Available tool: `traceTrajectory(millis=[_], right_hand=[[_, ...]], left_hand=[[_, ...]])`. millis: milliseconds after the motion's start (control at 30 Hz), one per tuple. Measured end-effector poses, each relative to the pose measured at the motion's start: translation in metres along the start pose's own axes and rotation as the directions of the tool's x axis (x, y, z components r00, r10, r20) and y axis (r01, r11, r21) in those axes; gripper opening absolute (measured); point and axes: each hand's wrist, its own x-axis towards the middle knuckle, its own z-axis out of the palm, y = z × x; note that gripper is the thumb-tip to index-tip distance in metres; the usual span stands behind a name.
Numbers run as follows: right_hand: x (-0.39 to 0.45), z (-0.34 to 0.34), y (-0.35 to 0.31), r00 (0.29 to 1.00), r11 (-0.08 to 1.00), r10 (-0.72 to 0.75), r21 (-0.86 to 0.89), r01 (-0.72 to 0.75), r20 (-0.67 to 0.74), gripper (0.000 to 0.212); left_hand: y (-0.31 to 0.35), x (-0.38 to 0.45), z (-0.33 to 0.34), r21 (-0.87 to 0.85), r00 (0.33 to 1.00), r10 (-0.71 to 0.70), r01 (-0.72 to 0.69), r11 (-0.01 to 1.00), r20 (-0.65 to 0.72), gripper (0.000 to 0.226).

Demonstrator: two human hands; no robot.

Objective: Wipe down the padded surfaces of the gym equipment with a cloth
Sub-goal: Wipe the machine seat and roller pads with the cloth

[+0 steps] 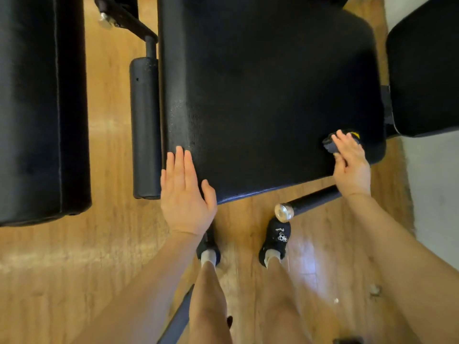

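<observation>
**Black vinyl pad under two hands, cloth at its near right corner**

Dark fabric with a yellow edge, the cloth point(344, 141) lies bunched under the right hand point(351, 167), whose fingers lie over it and press it flat onto the padded seat point(268, 95); whether the thumb curls round the cloth cannot be told. This contact sits at the pad's near right corner, just inside its rounded edge.

Across the pad from the cloth, the left hand point(185, 192) rests palm-down with straight fingers on the near left corner, holding nothing, the thumb spread along the front edge.

The pad's surface is black, finely textured and matte, with a faint sheen along its left side. Just below the right wrist a black bar point(313, 199) with a chrome end cap point(284, 213) juts out from under the pad's front edge. Left of the left hand, touching the pad's side, a black foam roller point(145, 127) hangs on a metal arm. Further left stands a second black pad point(42, 108), well apart from the cloth, and past the cloth to the right a third pad point(427, 70) shows.

Below everything runs a glossy wooden floor point(87, 256), where the person's feet in dark slippers point(275, 240) stand just in front of the bench. A pale wall point(432, 194) borders the right side.
</observation>
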Motion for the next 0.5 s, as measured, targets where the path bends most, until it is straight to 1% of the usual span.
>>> traceTrajectory(millis=[100,200,267,367,500], right_hand=[[0.01,-0.009,0.018,0.997,0.997,0.076,-0.004,-0.076,-0.022,0.04],[0.015,-0.008,0.025,0.996,0.996,0.087,-0.023,-0.087,-0.009,0.041],[0.019,-0.01,0.031,0.987,0.988,0.155,0.008,-0.155,-0.03,0.041],[0.026,-0.017,0.038,0.937,0.937,0.339,0.118,-0.329,-0.082,0.04],[0.025,-0.01,0.033,0.885,0.887,0.444,0.206,-0.412,-0.14,0.039]], left_hand=[[0.0,0.0,0.003,0.017,1.0,0.001,-0.001,1.0,-0.024,0.061],[-0.001,0.0,0.005,0.032,0.999,0.014,-0.013,0.999,-0.047,0.061],[-0.001,0.001,0.005,0.04,0.998,0.018,-0.016,0.999,-0.056,0.06],[0.001,0.0,0.006,0.045,0.998,0.021,-0.018,0.999,-0.063,0.06],[0.0,0.0,0.007,0.047,0.998,0.02,-0.017,0.999,-0.063,0.061]])
